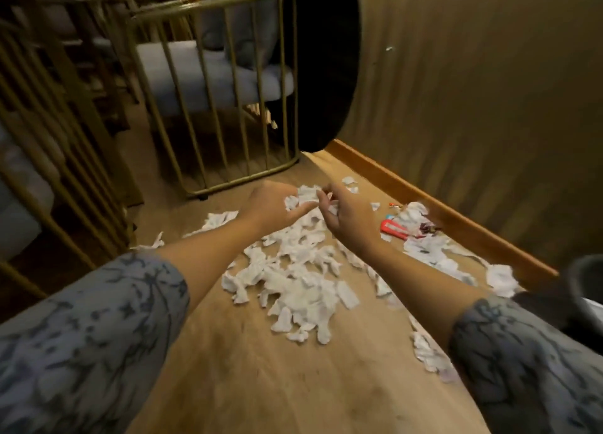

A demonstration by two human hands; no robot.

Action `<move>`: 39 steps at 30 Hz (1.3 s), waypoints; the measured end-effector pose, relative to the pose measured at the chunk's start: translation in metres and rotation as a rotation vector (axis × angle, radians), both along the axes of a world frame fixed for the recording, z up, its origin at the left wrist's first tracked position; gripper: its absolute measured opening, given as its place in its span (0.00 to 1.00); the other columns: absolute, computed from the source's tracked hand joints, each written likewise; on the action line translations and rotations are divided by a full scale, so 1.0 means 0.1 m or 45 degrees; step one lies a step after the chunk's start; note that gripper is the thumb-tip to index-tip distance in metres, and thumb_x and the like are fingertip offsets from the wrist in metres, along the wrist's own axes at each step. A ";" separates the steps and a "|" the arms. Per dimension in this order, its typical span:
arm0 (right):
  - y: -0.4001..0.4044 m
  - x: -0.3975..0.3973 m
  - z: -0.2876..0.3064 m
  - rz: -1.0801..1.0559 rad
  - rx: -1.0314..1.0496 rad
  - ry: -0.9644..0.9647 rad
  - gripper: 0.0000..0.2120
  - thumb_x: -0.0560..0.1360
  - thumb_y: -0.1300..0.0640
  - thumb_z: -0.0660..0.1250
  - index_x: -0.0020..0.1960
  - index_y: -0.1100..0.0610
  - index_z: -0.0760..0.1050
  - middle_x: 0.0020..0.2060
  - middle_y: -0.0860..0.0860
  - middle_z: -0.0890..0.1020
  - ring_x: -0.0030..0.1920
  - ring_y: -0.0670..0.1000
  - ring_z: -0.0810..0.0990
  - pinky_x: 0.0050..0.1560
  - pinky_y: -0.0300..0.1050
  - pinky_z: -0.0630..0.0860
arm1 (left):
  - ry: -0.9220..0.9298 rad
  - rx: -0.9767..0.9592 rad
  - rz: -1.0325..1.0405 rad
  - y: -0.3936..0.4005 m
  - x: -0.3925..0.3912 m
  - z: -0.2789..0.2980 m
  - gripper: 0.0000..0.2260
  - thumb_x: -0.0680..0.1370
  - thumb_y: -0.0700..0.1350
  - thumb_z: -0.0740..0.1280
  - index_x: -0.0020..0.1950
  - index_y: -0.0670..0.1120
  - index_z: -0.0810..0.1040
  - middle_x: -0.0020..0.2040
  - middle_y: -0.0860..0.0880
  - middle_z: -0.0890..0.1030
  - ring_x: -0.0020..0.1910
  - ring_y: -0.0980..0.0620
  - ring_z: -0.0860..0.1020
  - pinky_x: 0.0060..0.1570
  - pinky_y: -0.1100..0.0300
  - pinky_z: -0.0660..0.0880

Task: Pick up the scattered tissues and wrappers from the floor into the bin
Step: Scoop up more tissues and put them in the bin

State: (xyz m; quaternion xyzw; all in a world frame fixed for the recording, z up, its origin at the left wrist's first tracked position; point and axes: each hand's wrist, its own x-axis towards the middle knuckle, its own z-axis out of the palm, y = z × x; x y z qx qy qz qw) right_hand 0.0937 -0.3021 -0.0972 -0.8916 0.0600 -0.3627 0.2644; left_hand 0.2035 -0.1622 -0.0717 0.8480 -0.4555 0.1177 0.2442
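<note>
Several torn white tissues (303, 283) lie scattered in a heap on the wooden floor (261, 368). My left hand (270, 205) and my right hand (349, 215) reach over the far end of the heap and meet there, both closed around a bunch of tissue (305, 193) held between them. A red wrapper (393, 229) lies to the right of my right hand, beside more crumpled tissue (412, 213) near the skirting board. The dark rim of a bin (585, 290) shows at the right edge, partly cut off.
A gold metal-barred chair (215, 107) with a grey cushion stands just beyond the heap. More gold bars (49, 189) run along the left. A tan wall (473, 91) with a wooden skirting board (440, 211) bounds the right side.
</note>
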 end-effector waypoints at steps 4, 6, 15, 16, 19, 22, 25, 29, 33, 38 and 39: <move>-0.55 -0.55 0.09 -0.201 0.087 -0.142 0.22 0.81 0.47 0.52 0.38 0.58 0.74 0.31 0.53 0.77 0.32 0.51 0.75 0.33 0.51 0.74 | 0.256 -0.142 -0.062 -0.70 -0.53 0.15 0.24 0.74 0.62 0.55 0.33 0.44 0.76 0.32 0.44 0.76 0.36 0.46 0.75 0.35 0.57 0.65; -0.81 -0.84 0.06 -0.360 0.223 -0.220 0.22 0.80 0.49 0.50 0.35 0.59 0.72 0.29 0.53 0.75 0.31 0.50 0.74 0.32 0.48 0.74 | 0.396 -0.249 -0.093 -1.06 -0.85 0.12 0.17 0.75 0.54 0.53 0.34 0.45 0.72 0.33 0.44 0.75 0.35 0.46 0.74 0.34 0.57 0.64; -1.48 -2.38 -0.10 -1.187 0.680 -0.395 0.06 0.77 0.61 0.61 0.52 0.56 0.66 0.38 0.52 0.77 0.38 0.52 0.78 0.34 0.41 0.72 | 1.538 -0.525 -0.136 -2.31 -2.53 -0.31 0.10 0.77 0.46 0.66 0.55 0.51 0.69 0.48 0.50 0.75 0.45 0.51 0.76 0.45 0.57 0.79; -1.53 -2.53 -0.10 -1.302 0.817 -0.440 0.07 0.76 0.61 0.62 0.52 0.57 0.66 0.42 0.55 0.77 0.42 0.55 0.78 0.36 0.43 0.72 | 1.643 -0.528 -0.129 -2.40 -2.69 -0.33 0.09 0.77 0.45 0.67 0.54 0.50 0.70 0.48 0.50 0.75 0.45 0.51 0.76 0.46 0.58 0.78; -1.81 -2.99 -0.23 -1.655 1.355 -0.590 0.12 0.77 0.59 0.63 0.58 0.61 0.69 0.54 0.58 0.78 0.53 0.60 0.78 0.47 0.48 0.73 | 1.959 -0.554 -0.100 -2.62 -3.08 -0.38 0.08 0.75 0.44 0.71 0.48 0.51 0.72 0.48 0.49 0.77 0.44 0.51 0.76 0.46 0.59 0.76; -1.94 -3.37 -0.24 -1.625 1.715 -0.623 0.22 0.80 0.51 0.58 0.69 0.62 0.67 0.65 0.61 0.74 0.64 0.61 0.75 0.62 0.55 0.74 | 2.177 -0.553 -0.193 -2.83 -3.36 -0.39 0.12 0.72 0.48 0.74 0.50 0.50 0.74 0.53 0.47 0.79 0.48 0.48 0.79 0.49 0.58 0.78; -1.97 -3.56 -0.12 -1.357 1.907 -0.728 0.25 0.81 0.50 0.48 0.74 0.60 0.59 0.73 0.58 0.65 0.72 0.60 0.66 0.67 0.57 0.67 | 2.407 -0.487 -0.280 -2.99 -3.53 -0.36 0.27 0.68 0.56 0.76 0.63 0.47 0.73 0.57 0.49 0.78 0.54 0.48 0.77 0.44 0.61 0.76; -1.96 -3.52 0.09 -1.305 2.202 -0.917 0.28 0.79 0.53 0.53 0.77 0.60 0.53 0.77 0.60 0.54 0.75 0.66 0.54 0.72 0.68 0.53 | 2.636 -0.469 -0.361 -3.20 -3.53 -0.41 0.26 0.74 0.44 0.68 0.71 0.46 0.67 0.71 0.46 0.68 0.67 0.46 0.67 0.63 0.52 0.65; -1.94 -3.22 0.07 -1.440 1.991 -0.761 0.25 0.76 0.65 0.57 0.73 0.60 0.60 0.73 0.58 0.61 0.71 0.65 0.62 0.69 0.66 0.64 | 2.557 -0.429 -0.362 -3.23 -3.25 -0.40 0.24 0.77 0.37 0.62 0.73 0.45 0.65 0.72 0.43 0.65 0.71 0.43 0.65 0.69 0.51 0.64; -1.89 -2.47 -0.14 -1.565 1.479 -0.607 0.23 0.78 0.62 0.60 0.72 0.55 0.63 0.65 0.55 0.72 0.55 0.54 0.74 0.56 0.51 0.78 | 2.411 -0.431 -0.553 -3.14 -2.43 -0.39 0.20 0.79 0.34 0.61 0.70 0.46 0.68 0.64 0.41 0.74 0.60 0.47 0.75 0.62 0.52 0.72; -1.86 -2.28 -0.17 -1.535 1.395 -0.512 0.19 0.79 0.61 0.61 0.70 0.55 0.67 0.62 0.54 0.75 0.54 0.53 0.76 0.53 0.48 0.79 | 2.390 -0.401 -0.594 -3.11 -2.23 -0.40 0.19 0.79 0.35 0.62 0.69 0.45 0.68 0.64 0.41 0.74 0.62 0.45 0.75 0.64 0.51 0.72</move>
